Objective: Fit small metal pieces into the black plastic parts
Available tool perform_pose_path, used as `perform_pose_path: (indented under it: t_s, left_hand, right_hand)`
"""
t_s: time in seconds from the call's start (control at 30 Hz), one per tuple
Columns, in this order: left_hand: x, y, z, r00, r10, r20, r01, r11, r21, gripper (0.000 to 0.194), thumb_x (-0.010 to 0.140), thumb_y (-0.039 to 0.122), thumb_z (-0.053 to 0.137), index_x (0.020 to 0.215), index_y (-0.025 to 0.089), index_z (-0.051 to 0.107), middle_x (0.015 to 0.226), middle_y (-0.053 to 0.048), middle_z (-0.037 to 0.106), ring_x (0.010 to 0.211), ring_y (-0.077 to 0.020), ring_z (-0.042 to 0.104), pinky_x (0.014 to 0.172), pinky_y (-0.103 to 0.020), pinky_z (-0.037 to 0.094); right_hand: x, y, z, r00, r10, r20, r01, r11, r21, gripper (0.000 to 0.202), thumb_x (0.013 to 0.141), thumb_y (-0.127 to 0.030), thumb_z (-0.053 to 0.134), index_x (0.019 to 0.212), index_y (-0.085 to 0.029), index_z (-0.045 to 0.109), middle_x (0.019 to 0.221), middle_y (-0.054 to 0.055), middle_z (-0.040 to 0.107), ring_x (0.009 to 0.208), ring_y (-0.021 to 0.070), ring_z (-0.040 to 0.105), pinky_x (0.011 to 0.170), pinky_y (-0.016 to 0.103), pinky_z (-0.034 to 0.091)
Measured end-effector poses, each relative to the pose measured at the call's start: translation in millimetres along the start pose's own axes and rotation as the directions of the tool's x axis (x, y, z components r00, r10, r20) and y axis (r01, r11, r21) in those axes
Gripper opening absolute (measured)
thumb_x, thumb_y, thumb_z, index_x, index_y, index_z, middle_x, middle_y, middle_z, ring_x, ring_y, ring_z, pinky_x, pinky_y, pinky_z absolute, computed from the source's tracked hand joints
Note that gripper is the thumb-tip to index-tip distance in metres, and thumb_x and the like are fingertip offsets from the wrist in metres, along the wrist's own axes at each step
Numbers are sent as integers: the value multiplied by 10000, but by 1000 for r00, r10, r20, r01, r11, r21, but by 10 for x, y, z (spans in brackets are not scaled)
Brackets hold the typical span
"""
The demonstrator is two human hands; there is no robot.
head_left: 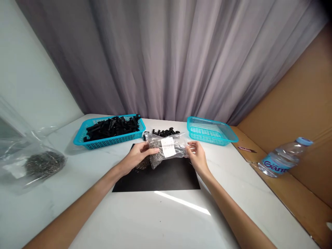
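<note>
A clear plastic bag (156, 142) of small metal pieces, with a white label (168, 147), is held above a black mat (158, 178). My left hand (137, 156) grips the bag's left end, its thumb lying across the front. At the bag's right end, my right hand (197, 156) pinches the plastic between thumb and fingers. Loose metal pieces (144, 164) lie on the mat beneath my left hand, partly hidden by the hand and bag. Small black parts (167, 132) are piled just behind the bag.
A blue basket (114, 140) of black parts stands at the back left, and another blue basket (214, 138) at the back right. A larger bag of metal pieces (45, 164) lies at the left. To the right are a water bottle (284, 158) and a pink cutter (246, 149).
</note>
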State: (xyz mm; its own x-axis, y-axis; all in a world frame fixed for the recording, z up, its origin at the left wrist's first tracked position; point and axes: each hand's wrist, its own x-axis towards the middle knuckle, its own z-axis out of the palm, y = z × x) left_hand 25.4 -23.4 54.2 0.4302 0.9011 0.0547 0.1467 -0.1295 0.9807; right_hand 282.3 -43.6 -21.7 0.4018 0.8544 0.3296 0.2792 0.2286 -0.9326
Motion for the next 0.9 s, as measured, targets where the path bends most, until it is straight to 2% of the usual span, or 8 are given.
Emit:
perform_pose_path:
  t_s: [0.1,0.2,0.3,0.37,0.47,0.57,0.73,0.9]
  left_hand:
    - [-16,1,65,998,-8,-56,3,996,-90,484,873,479,723,1256,191,655,1297,-77,723,1218,-279,668,1073,-386,535]
    - [-38,27,93,998,-14,-59,5,990,-138,494,911,515,671,1286,208,575,1283,-84,702,1019,-245,738,860,-360,639]
    - [-33,60,56,998,-13,-60,13,1000,5,447,920,550,652,1182,195,581,1050,-53,727,668,-159,725,615,-274,622]
    - [8,95,14,998,-10,-55,15,995,98,426,909,551,666,1117,185,602,932,-32,713,561,-124,671,534,-244,589]
    - [133,195,-35,1000,17,-17,-14,987,158,435,871,555,699,1081,178,649,929,-48,706,614,-139,647,487,-247,585]
    - [289,360,-55,994,-14,106,-13,969,247,469,838,558,720,1096,168,682,937,-69,712,746,-188,658,510,-265,606]
    - [481,743,-47,958,-86,273,-59,874,482,449,809,583,723,1048,204,722,932,-51,724,803,-203,672,522,-221,563]
    - [532,1120,21,949,-120,292,-89,786,612,385,791,551,718,972,211,730,849,-36,720,757,-205,672,504,-214,508]
  right_hand:
    - [-3,-57,-33,990,-129,53,134,986,-100,331,777,-436,723,995,-200,642,1017,88,624,862,224,578,806,397,540]
    - [-12,-125,-14,949,-222,225,250,963,-104,208,850,-409,661,872,-203,662,883,56,633,788,200,566,793,354,511]
    - [-40,-166,42,926,-226,303,252,966,-51,208,887,-395,625,834,-198,668,842,42,646,715,170,571,736,309,503]
    - [-59,-175,71,912,-199,358,220,975,-16,197,896,-375,625,909,-193,699,892,48,674,740,170,598,740,301,507]
    - [-77,-173,87,869,-119,481,122,992,25,240,922,-368,608,1036,-181,706,821,31,676,684,169,614,676,292,508]
    - [-90,-168,94,833,-96,545,88,995,41,240,943,-376,595,1020,-173,697,762,16,661,635,161,606,629,284,501]
    - [-152,-167,186,836,-105,538,58,993,103,277,926,-444,658,996,-177,685,808,23,671,679,162,618,645,282,522]
    - [-250,-156,351,855,-84,512,-37,974,221,373,976,-546,554,1027,-187,645,834,32,646,694,157,626,663,299,580]
